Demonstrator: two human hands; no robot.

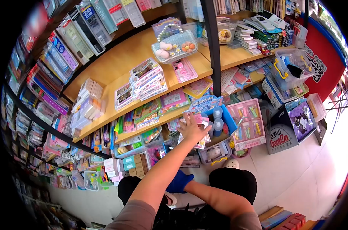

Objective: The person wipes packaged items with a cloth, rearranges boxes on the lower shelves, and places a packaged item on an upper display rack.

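My left hand (194,129) reaches forward with its fingers spread, over a small stack of pink and white packs (203,141) by the lower shelf. The fingers lie on or just above the packs; contact is unclear. My right hand (180,181), covered in blue, is low between the knees, under the left forearm. Its fingers are partly hidden, and nothing can be made out in it. Just right of the left hand, a blue box (230,119) holds clear, blue-tinted containers (218,125). A light-blue printed package (205,104) is behind the hand.
On the wooden shelf (108,78) are stacked boxed items (148,78) and a beaded bag (175,46). A black post (212,50) rises at its front. Right of the blue box are a pink case (246,124) and a dark carton (282,132). Small boxes (111,165) stand at left.
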